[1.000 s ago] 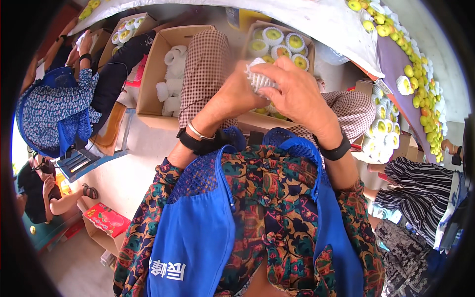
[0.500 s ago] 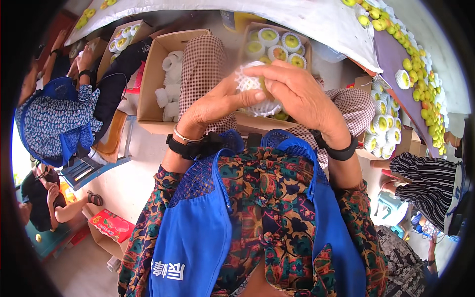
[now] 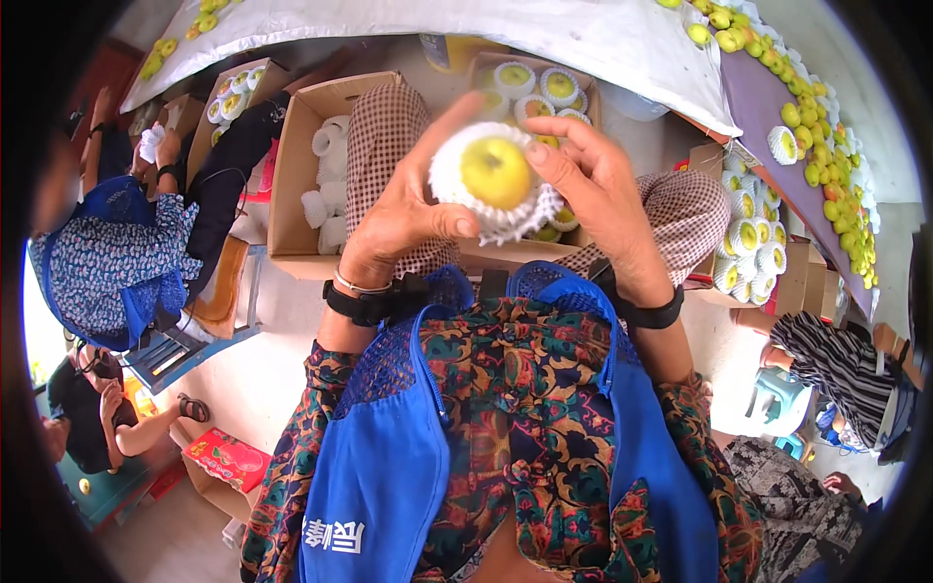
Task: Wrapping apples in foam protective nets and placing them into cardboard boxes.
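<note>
Above the open box (image 3: 292, 185) at ten o'clock, left hand (image 3: 403, 209) and right hand (image 3: 598, 189) clasp a yellow fruit (image 3: 496, 172) in its foam net (image 3: 505, 216) (loosely seated, I judge), which might slip off.

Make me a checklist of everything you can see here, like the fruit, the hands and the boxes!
Surface: white-covered table at the top, with loose yellow-green fruit along its right side.
Job's things: one yellow-green fruit sitting in a white foam net sleeve.
Hands: left hand and right hand both hold the sleeved fruit; fingers curl over its rim.
Boxes: cardboard box of wrapped fruit behind the hands; cardboard box of empty sleeves to the left.
Clutter: red packet low on the left.
Cables: nothing seen.
Surroundings: other people sit nearby.
</note>
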`<state>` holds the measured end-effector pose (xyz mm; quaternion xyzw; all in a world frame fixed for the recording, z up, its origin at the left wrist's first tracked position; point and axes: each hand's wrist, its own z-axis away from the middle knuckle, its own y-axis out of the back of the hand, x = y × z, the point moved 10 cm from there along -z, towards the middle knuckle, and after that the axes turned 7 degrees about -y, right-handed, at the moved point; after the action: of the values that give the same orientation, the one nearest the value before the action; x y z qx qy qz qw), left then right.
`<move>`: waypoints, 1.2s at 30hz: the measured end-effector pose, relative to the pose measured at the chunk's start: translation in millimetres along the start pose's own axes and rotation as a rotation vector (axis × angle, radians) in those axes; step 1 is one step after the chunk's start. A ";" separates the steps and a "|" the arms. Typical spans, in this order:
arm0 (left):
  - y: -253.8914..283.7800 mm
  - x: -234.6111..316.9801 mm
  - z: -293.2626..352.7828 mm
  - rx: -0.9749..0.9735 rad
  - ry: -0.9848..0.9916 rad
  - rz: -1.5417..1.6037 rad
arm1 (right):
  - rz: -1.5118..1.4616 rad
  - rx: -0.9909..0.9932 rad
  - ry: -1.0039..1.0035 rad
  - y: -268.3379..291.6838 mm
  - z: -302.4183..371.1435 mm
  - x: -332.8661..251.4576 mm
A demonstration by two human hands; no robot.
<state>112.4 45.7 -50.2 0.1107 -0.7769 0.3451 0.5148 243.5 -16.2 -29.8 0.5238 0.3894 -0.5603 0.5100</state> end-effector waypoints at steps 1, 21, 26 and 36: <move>1.3 -0.3 -0.3 -0.004 -0.002 -0.002 | 0.000 0.003 0.004 -1.4 2.2 3.9; -11.0 11.3 -2.5 0.066 -0.135 -0.203 | -0.914 -0.097 -0.158 -32.0 3.1 38.4; 13.3 28.4 10.2 0.398 -0.144 -0.457 | -0.836 -0.068 -0.064 -20.8 -0.6 35.8; 15.5 19.8 15.9 0.445 -0.022 -0.571 | -0.607 0.138 0.080 -11.2 1.9 23.1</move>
<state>83.9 50.4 -43.1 0.4363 -0.6258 0.3470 0.5455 233.8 -19.9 -53.4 0.4388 0.5086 -0.6910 0.2670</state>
